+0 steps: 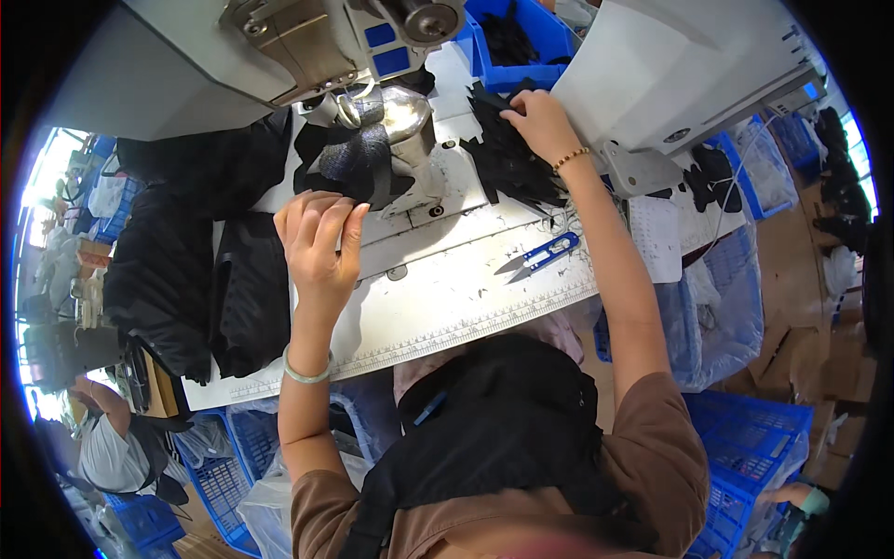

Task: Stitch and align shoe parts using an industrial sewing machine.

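Over to the loose black strips (503, 154) on the table (419, 303), likely light, limp and best pinched near one end, with the right hand (542, 119) bent-fingered over them and the left hand (321, 238) curled beside black cloth (352, 163) at the sewing machine (303, 56), cannot tell if gripping either.

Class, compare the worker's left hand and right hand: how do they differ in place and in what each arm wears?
Place: the left hand is at the near edge of the black fabric piece; the right hand reaches farther forward, to the heap of black strips.
Wear: below the left hand sits a smooth, pale bangle; below the right hand, a brown beaded bracelet.
Shared: both hands are ungloved.
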The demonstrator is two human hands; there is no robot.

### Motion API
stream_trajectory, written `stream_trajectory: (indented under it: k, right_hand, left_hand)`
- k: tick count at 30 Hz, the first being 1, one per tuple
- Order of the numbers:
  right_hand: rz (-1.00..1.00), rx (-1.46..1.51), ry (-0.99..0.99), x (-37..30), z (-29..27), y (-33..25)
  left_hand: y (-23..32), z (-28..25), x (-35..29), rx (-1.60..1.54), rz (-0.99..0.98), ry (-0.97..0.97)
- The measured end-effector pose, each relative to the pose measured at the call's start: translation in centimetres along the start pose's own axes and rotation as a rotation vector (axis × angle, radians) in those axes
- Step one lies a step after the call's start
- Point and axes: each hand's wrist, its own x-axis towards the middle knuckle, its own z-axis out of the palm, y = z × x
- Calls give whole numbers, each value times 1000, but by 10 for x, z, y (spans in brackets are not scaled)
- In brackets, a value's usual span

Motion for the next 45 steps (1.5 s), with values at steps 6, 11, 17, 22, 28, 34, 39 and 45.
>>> stream_trajectory:
  k: [6, 11, 17, 22, 28, 34, 39, 45]
  right_hand:
    - [-98, -232, -112, -1, -15, -15]
    - [405, 839, -333, -35, -67, -86]
    - [324, 1153, -542, -77, -95, -116]
    - [273, 1134, -413, -98, -94, -128]
    - [312, 1308, -504, -98, -93, -127]
    - [317, 1310, -552, -100, -97, -134]
    - [106, 1252, -266, -107, -77, -133]
    - [77, 1259, -206, -110, -55, -133]
  left_hand:
    - [9, -6, -17, 142, 44, 246]
    - [36, -10, -17, -79, 269, 42]
    - [52, 18, 37, -192, 252, 31]
    - [55, 22, 28, -438, 110, 20]
    - [56, 20, 28, -232, 152, 361]
    - [57, 10, 29, -434, 17, -55]
    - [78, 4, 25, -1149, -812, -247]
    - [80, 11, 15, -1071, -858, -142]
